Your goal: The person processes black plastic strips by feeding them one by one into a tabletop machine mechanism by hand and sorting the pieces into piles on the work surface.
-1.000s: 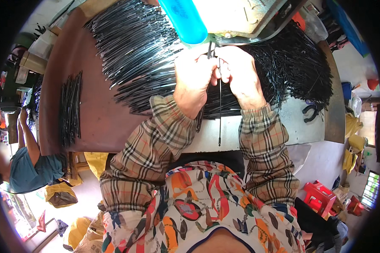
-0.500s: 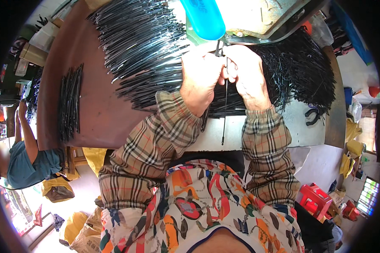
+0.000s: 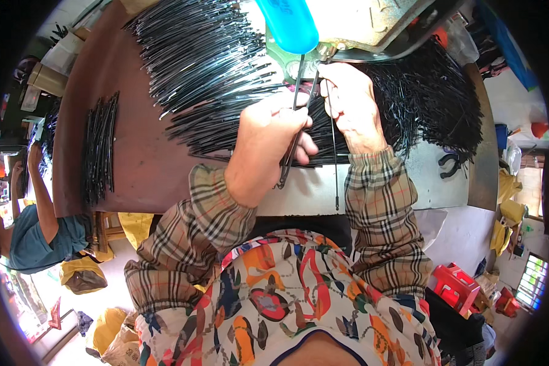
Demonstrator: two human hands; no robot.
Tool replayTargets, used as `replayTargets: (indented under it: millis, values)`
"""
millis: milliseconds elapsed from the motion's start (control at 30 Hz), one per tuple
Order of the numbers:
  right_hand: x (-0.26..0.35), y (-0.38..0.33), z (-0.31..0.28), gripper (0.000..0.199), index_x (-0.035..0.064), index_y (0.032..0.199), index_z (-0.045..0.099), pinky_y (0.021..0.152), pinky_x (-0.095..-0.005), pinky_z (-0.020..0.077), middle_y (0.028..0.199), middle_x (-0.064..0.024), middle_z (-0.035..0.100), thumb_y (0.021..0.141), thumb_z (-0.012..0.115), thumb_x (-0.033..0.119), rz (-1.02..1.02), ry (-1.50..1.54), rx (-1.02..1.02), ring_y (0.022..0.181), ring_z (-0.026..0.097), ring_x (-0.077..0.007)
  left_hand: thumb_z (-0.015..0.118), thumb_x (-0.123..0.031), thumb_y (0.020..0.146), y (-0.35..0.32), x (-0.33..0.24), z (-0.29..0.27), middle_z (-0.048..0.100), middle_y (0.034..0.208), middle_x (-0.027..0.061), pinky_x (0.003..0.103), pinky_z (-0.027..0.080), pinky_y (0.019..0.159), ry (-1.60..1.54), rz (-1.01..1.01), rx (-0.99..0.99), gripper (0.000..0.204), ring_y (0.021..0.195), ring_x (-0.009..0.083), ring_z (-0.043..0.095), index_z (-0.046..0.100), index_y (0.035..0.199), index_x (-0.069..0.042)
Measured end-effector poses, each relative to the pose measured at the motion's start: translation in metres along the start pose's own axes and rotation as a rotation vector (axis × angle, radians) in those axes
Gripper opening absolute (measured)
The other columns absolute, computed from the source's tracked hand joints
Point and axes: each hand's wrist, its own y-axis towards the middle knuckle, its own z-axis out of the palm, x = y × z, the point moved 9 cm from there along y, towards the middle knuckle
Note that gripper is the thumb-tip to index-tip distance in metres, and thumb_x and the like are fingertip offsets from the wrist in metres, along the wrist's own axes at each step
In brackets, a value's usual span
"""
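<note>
My left hand (image 3: 259,143) is closed round a few thin black rods (image 3: 298,91), whose far ends fan apart below the blue machine part. Their near ends stick out below my fingers. To its right, my right hand (image 3: 352,104) pinches one thin black rod (image 3: 335,165) that hangs toward me and ends in a small tip. The right fingertips are close to the metal fitting under the bright machine (image 3: 378,24); whether they touch it, I cannot make out. A rounded blue cover (image 3: 293,27) hangs just beyond both hands.
Piles of black rods (image 3: 201,67) cover the table's left middle, with a tangled heap (image 3: 439,97) at right. A small bundle (image 3: 99,149) lies far left on the brown surface (image 3: 143,165). Black-handled pliers (image 3: 450,165) rest near the right edge. Another person's arm (image 3: 43,189) shows at left.
My left hand has moved left and toward me, away from my right hand, with its rods now spread. My right hand stays by the machine; its rod has swung slightly right.
</note>
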Motion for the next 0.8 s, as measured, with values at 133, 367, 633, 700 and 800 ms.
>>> replayTargets:
  millis: [133,367,633,700,800]
  values:
    - [-0.001,0.000,0.002,0.040,-0.0049,0.105,0.060,0.051,-0.0195,0.0351,0.079,-0.0027,0.051,0.074,0.055,0.019,-0.044,-0.023,-0.004,0.058,0.042,-0.0073,0.057,-0.006,0.083,-0.008,0.008,-0.014,0.058,0.069,0.0070,0.024,0.044,0.044,0.087,-0.028,0.019,0.012,0.052,0.0127,0.057,0.059,0.085,0.006]
    - [0.000,0.007,0.001,0.025,-0.0050,0.097,0.063,0.051,-0.0229,0.0405,0.072,-0.0047,0.055,0.086,0.054,0.016,-0.017,0.110,-0.009,0.057,0.049,-0.0096,0.061,-0.009,0.083,0.000,0.002,-0.028,0.059,0.069,0.0057,0.022,0.041,0.044,0.126,-0.063,0.071,0.014,0.052,0.0097,0.054,0.061,0.084,0.005]
    - [-0.013,0.004,-0.009,0.019,-0.0023,0.098,0.064,0.062,-0.0234,0.0473,0.079,-0.0045,0.060,0.090,0.056,0.013,0.162,0.009,-0.063,0.069,0.056,-0.0094,0.062,-0.006,0.086,0.003,0.011,-0.028,0.060,0.080,0.0070,0.022,0.041,0.046,0.083,-0.179,0.086,0.015,0.055,0.0101,0.052,0.060,0.096,0.005]
    - [-0.017,-0.002,-0.008,0.019,-0.0020,0.101,0.064,0.067,-0.0235,0.0498,0.084,-0.0046,0.062,0.090,0.057,0.012,0.147,0.096,-0.065,0.073,0.058,-0.0096,0.062,-0.005,0.086,0.001,0.015,-0.027,0.060,0.080,0.0071,0.022,0.041,0.046,0.053,-0.161,0.082,0.015,0.055,0.0102,0.053,0.060,0.095,0.005]
    - [-0.022,-0.008,-0.005,0.020,-0.0029,0.103,0.063,0.069,-0.0240,0.0512,0.086,-0.0043,0.062,0.090,0.057,0.011,0.143,0.119,-0.081,0.074,0.059,-0.0097,0.062,-0.004,0.084,-0.001,0.018,-0.029,0.060,0.077,0.0075,0.022,0.041,0.044,0.018,-0.129,0.059,0.013,0.054,0.0103,0.055,0.061,0.092,0.006]
